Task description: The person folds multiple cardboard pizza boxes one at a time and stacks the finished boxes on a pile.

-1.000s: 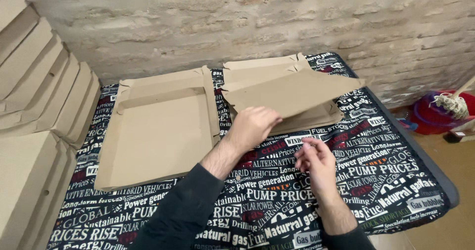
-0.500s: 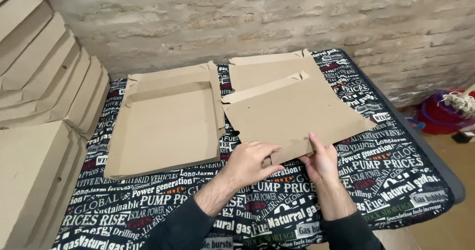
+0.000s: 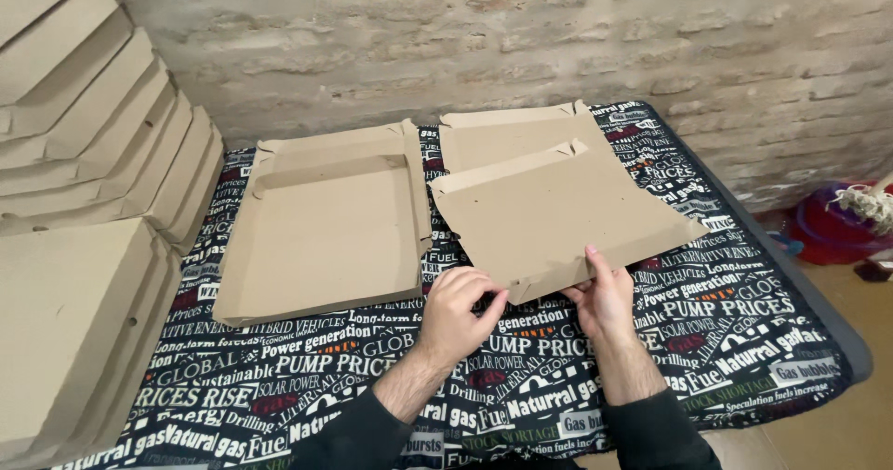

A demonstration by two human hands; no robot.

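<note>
Cardboard box blank (image 3: 558,214), flat, lies toward the table (image 3: 744,330) right edge atop a blank stack (image 3: 502,130). Left hand (image 3: 456,312) and right hand (image 3: 605,298) pinch its near edge.

Beyond the fingers (image 3: 595,258) the flat cardboard sheet (image 3: 558,214) covered the table (image 3: 744,312), with another sheet (image 3: 507,135) behind it against the brick wall (image 3: 521,42). To their left the half-folded box (image 3: 326,233) and stacked boxes (image 3: 84,181) blocked passage. Bare cloth lay open right of the fingers and nearer than them.
</note>
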